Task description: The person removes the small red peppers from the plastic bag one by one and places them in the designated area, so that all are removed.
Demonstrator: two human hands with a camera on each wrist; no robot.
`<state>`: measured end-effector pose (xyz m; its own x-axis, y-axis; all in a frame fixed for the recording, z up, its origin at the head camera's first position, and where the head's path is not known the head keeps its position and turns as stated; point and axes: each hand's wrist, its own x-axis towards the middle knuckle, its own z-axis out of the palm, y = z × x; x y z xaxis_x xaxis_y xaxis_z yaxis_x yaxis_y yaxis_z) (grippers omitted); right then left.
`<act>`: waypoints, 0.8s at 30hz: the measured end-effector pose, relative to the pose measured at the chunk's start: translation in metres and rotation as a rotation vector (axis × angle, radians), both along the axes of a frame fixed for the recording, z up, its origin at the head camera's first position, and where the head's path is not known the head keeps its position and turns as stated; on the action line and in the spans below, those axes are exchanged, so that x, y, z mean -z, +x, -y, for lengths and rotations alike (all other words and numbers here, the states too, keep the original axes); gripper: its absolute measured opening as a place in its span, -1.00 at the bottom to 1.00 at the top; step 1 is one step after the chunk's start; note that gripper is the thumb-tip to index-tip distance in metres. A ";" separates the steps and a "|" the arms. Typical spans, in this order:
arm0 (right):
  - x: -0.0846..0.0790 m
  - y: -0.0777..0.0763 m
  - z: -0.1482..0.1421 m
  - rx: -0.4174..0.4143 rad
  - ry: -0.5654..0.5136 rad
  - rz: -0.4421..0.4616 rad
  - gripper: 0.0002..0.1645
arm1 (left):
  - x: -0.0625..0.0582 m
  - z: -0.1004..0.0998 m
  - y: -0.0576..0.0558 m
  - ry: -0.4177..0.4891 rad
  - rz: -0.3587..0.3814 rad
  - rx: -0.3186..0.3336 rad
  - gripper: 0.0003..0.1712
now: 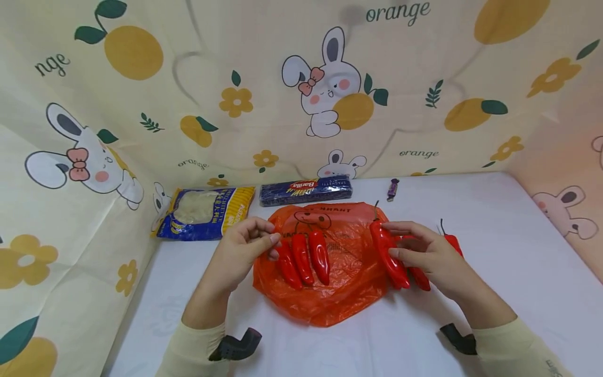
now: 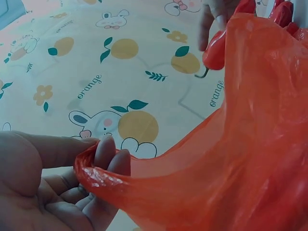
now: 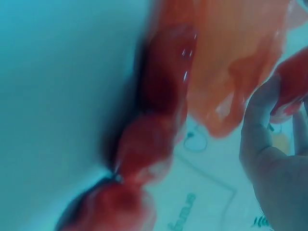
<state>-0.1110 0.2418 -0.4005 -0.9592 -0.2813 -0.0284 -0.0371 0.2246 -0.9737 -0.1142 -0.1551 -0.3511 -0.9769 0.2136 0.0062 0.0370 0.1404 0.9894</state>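
Note:
Between both hands lies an orange-red plastic bag (image 1: 325, 309) with a printed cartoon and lettering. My left hand (image 1: 245, 248) pinches the bag's edge between thumb and fingers, drawing it out to the side in the left wrist view. Three glossy red chili peppers (image 1: 301, 259) lie side by side within the bag's outline, close to that hand. My right hand (image 1: 426, 256) grips another red chili pepper (image 1: 388, 256), stem up, over the bag's right side. More red peppers (image 1: 452, 243) lie behind and beside this hand, partly hidden by it; the right wrist view shows them in a row (image 3: 144, 154).
At the back left lies a blue and yellow pasta packet (image 1: 202, 212). A dark blue spaghetti pack (image 1: 306, 191) sits behind the bag, and a small purple wrapped candy (image 1: 392, 189) lies farther right. A patterned cloth (image 1: 264, 78) hangs behind the white table (image 1: 509, 225).

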 end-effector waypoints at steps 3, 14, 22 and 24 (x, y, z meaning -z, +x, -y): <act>0.002 0.003 -0.013 0.029 0.013 -0.030 -0.41 | 0.000 0.001 0.003 0.005 -0.004 -0.017 -0.82; 0.011 0.008 -0.070 0.179 0.150 -0.097 -0.32 | 0.001 0.002 0.010 0.028 -0.019 -0.082 -0.84; 0.021 0.007 -0.107 0.319 0.199 -0.099 -0.27 | 0.000 0.003 0.015 0.021 0.007 -0.102 -0.83; 0.026 0.005 -0.114 0.349 0.227 -0.091 -0.27 | 0.000 0.003 0.015 0.025 0.007 -0.103 -0.83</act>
<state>-0.1056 0.3558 -0.4261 -0.9972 0.0641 0.0372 -0.0046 0.4470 -0.8945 -0.0993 -0.1584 -0.3510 -0.9937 0.1118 0.0036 0.0169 0.1184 0.9928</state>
